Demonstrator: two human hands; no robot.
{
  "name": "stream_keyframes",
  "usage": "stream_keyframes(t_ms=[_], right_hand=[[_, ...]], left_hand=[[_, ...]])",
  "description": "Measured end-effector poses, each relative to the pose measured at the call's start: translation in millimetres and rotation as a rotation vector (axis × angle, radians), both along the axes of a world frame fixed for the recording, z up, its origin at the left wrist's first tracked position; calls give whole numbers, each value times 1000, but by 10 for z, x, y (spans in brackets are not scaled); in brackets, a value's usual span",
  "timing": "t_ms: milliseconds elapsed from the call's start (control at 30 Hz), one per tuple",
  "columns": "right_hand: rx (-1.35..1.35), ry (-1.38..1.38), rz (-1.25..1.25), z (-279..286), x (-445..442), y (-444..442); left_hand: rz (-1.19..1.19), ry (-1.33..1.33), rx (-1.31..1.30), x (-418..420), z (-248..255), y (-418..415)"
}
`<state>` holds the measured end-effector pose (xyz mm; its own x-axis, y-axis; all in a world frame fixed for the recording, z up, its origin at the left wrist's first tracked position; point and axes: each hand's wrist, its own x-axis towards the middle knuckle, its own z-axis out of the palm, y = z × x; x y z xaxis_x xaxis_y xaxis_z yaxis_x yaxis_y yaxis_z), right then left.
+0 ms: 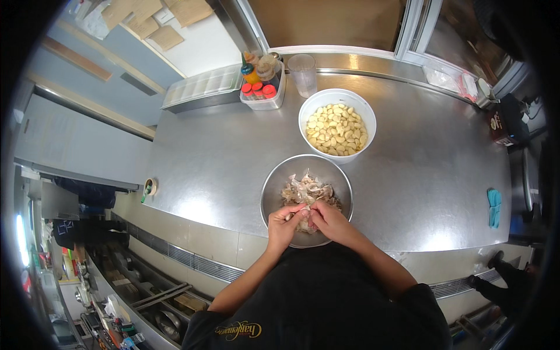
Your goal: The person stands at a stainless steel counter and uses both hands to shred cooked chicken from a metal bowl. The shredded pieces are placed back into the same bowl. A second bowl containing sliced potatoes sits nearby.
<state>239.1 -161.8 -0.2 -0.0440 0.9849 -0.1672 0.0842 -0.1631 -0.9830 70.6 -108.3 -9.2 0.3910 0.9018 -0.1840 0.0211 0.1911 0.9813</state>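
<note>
Over a steel mixing bowl point(267, 188) at the table's front edge, my left hand point(283, 224) and my right hand point(329, 220) meet fingertip to fingertip. They pinch a small pale garlic clove point(306, 207), mostly hidden by the fingers. Loose papery garlic skins point(308, 189) lie heaped in the bowl beneath both hands. Just beyond it, almost touching its rim, stands a white plastic tub point(371, 120) filled with peeled garlic cloves point(337, 131).
All this rests on a steel table point(210, 162). At the back are a bin of sauce bottles and red-capped shakers point(262, 87) and a clear plastic container point(302, 75). A tape roll point(150, 187) sits left, a teal cloth point(494, 208) right. Another person's legs point(498, 280) show at lower right.
</note>
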Motion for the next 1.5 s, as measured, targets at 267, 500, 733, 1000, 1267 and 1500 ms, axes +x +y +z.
stream_keyframes(t_ms=[267,500,733,1000,1267,1500], right_hand=[[158,-277,-33,33,-59,-3],[97,-319,-60,-67,-141,18],[60,-218,-123,-13,-115,36],[-28,-48,-156,-12,-4,-34],[-34,190,-212,-54,-7,-9],[73,50,-352,-45,-123,-25]], left_hand=[[-45,-20,-14,62,94,28],[-70,-41,-89,-6,-65,64],[24,-285,-407,18,-83,136],[-34,-141,-411,-80,-6,233],[-72,-154,-446,-78,-14,248],[-60,-119,-477,-57,53,237]])
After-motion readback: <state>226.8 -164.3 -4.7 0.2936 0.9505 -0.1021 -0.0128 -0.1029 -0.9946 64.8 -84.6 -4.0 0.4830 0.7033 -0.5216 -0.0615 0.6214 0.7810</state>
